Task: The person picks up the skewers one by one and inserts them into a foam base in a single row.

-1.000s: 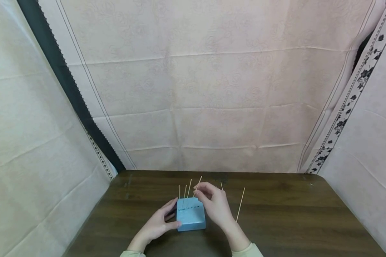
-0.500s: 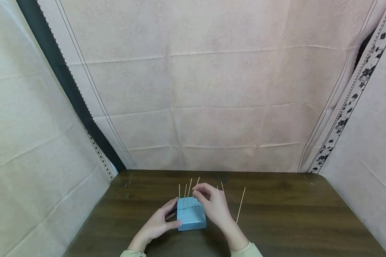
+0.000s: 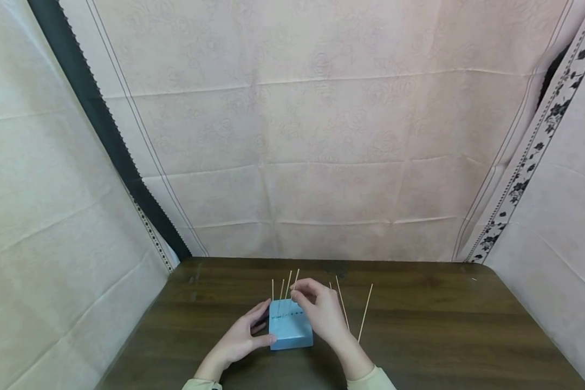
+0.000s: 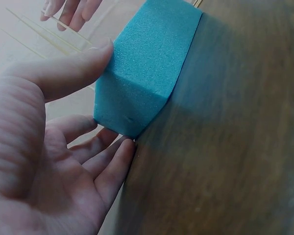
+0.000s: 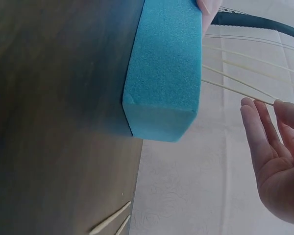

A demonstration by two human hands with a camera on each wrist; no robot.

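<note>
A light blue foam block (image 3: 290, 331) sits on the table, with a row of dark marks along its top. My left hand (image 3: 239, 337) grips its left side; the thumb (image 4: 81, 71) lies against the block and the fingers reach round its far side. Above the block's right half, my right hand (image 3: 324, 311) pinches a thin wooden stick (image 5: 237, 91) between thumb and fingertips. That stick's lower end meets the block's top face. Several similar sticks (image 3: 273, 290) stand in the block to the left of it, of differing visible heights.
To the right of my right hand, loose sticks (image 3: 365, 311) lie on the dark wooden table (image 3: 443, 325). My right forearm partly covers some of them. A pale cloth (image 3: 331, 162) hangs behind the table, and more cloth hangs at both sides.
The pinched stick's upper end has shifted slightly left, so it leans less. My right hand has moved a little left with it, showing more of the loose sticks. My left hand stays put.
</note>
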